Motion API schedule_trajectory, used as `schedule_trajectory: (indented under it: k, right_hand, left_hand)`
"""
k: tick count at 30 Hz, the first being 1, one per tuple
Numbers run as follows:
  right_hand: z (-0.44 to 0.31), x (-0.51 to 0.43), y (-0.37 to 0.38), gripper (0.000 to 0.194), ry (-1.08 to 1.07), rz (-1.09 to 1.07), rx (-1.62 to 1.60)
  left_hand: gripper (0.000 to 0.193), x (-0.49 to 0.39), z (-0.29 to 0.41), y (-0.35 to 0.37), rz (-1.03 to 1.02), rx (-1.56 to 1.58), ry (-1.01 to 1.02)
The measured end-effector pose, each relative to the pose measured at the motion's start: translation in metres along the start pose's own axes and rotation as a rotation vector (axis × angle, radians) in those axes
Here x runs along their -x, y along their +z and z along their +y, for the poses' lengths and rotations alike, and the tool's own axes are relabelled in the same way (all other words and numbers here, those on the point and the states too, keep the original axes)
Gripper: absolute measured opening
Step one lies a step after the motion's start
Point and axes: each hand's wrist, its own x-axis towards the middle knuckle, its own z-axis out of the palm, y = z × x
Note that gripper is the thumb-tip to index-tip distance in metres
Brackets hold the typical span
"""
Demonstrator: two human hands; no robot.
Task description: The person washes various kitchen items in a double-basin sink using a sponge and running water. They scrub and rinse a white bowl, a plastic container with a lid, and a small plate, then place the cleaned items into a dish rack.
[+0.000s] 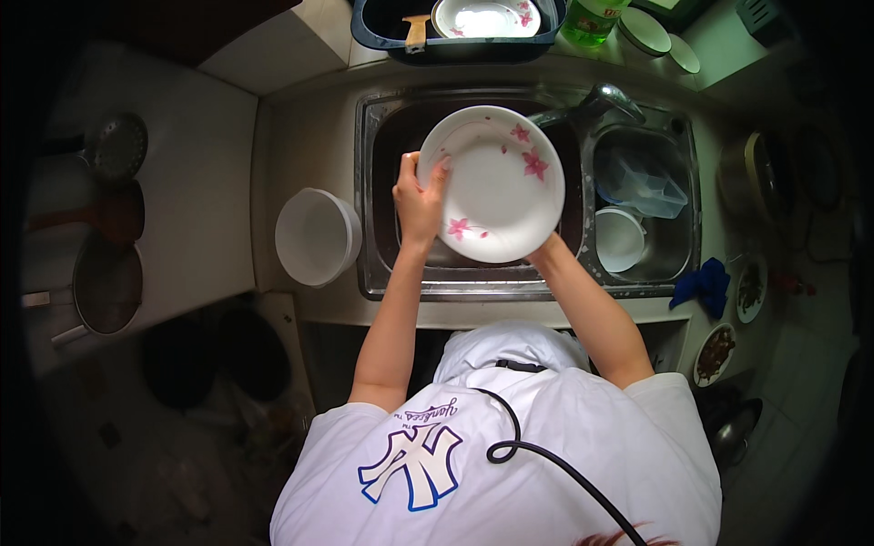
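Over the large basin of a stainless steel double sink (471, 290), a white plate with pink flowers (491, 198) is held up, its face turned toward me. My left hand (420, 201) grips its left rim, thumb on the face and fingers behind. Only the heel and wrist of my right hand (544, 247) show at the plate's lower right edge. The plate hides that hand's fingers, so its grip cannot be made out. Behind the plate, a metal faucet (604, 102) reaches over the sink.
A white plastic tub (317, 237) stands left of the sink. The small basin holds a clear plastic container (645, 188) and a white cup (619, 239). Behind are a dark dish tub (471, 51) and a green bottle (593, 24). A blue cloth (703, 286) lies at right.
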Motion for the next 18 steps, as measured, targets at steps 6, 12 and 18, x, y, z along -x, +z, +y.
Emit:
schedule_trajectory:
  k: [6,12,18]
  right_hand:
    - [0.0,0.029,-0.015,0.059,0.249,-0.118,-0.241]
    - [-0.001,0.007,-0.026,0.052,-0.182,0.204,0.245]
    - [0.042,-0.009,0.012,0.066,-0.192,0.615,-0.146]
  left_hand:
    - [0.031,-0.005,-0.021,-0.022,0.025,-0.219,-0.075]
    - [0.032,0.028,-0.001,-0.016,0.183,-0.101,0.004]
    - [0.035,0.044,0.031,0.013,0.414,0.13,-0.089]
